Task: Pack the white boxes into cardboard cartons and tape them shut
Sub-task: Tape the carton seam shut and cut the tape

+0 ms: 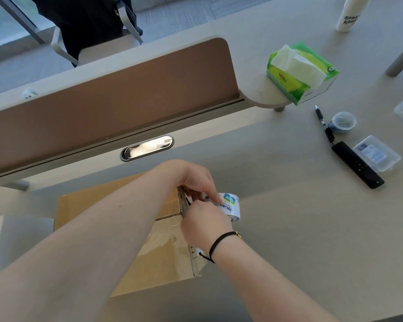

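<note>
A closed cardboard carton [163, 247] lies on the desk in front of me, with clear tape along its top seam. At the carton's right edge both hands meet on a roll of clear tape [232, 205] with a white, blue-labelled core. My left hand [193, 180] reaches across the carton and pinches the roll from above. My right hand [203, 225], a black cord on its wrist, grips the roll from below. A small dark thing shows between the fingers; I cannot tell what it is. No white boxes are in sight.
A brown desk divider [102, 101] and a metal cable slot [147, 147] lie behind the carton. To the right are a green tissue pack [312, 87], a pen [323, 124], a tub of clips [343, 123], a black remote [356, 163], a clear case [377, 153] and a white bottle [349, 15].
</note>
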Action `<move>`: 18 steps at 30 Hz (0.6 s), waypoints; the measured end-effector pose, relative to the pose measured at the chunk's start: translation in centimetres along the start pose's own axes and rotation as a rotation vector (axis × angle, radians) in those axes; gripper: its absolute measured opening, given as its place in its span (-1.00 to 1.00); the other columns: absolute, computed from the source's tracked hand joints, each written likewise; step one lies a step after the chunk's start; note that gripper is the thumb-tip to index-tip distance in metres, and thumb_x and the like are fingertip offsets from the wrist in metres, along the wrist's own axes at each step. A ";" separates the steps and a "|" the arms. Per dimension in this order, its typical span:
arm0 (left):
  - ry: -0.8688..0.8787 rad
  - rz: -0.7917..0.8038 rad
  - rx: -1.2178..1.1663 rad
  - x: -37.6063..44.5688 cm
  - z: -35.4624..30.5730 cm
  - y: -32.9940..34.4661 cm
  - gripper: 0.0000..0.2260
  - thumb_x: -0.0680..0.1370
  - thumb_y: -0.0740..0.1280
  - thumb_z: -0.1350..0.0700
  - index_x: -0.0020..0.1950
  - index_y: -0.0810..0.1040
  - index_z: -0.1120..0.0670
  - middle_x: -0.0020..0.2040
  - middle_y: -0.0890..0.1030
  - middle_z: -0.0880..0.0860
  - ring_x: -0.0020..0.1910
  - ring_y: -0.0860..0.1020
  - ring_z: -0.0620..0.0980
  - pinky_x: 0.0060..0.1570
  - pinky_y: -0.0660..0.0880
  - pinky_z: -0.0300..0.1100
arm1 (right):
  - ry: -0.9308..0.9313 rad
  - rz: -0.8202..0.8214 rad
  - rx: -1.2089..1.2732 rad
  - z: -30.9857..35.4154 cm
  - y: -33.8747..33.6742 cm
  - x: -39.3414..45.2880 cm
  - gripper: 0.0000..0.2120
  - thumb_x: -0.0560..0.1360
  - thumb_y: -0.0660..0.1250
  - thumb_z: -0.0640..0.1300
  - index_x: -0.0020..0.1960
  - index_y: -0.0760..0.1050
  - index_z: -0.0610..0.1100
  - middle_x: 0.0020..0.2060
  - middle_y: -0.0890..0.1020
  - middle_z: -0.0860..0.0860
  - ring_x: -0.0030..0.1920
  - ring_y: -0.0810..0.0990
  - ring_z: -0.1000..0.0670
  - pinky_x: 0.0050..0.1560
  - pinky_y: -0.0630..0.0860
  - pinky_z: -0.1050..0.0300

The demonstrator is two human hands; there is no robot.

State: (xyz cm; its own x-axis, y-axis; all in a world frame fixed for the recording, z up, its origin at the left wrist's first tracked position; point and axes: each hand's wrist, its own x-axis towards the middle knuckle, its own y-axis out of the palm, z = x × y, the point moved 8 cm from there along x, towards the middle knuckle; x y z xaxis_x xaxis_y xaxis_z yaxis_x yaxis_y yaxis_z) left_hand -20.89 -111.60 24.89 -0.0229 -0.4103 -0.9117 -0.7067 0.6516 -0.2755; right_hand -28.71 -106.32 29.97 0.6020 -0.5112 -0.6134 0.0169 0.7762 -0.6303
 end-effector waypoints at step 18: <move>0.124 -0.123 -0.278 0.3 -0.8 1.0 -0.70 0.50 0.43 -0.24 0.01 0.72 -0.05 0.04 0.74 0.02 -0.12 0.61 -0.07 0.00 0.47 -0.13 | 0.190 -0.002 0.162 -10.2 8.4 -2.4 -0.73 0.66 0.05 0.07 -0.08 0.37 -0.06 -0.01 0.65 -0.12 0.04 0.61 -0.22 -0.15 0.39 0.03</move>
State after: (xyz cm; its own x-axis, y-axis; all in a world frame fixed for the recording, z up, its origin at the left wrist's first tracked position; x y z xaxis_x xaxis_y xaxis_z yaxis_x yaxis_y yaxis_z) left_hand -22.16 -111.59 24.56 0.0002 -0.5609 -0.8279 -0.8751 0.4006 -0.2716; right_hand -38.21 -102.35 21.30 0.4412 -0.5608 -0.7006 0.1547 0.8165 -0.5562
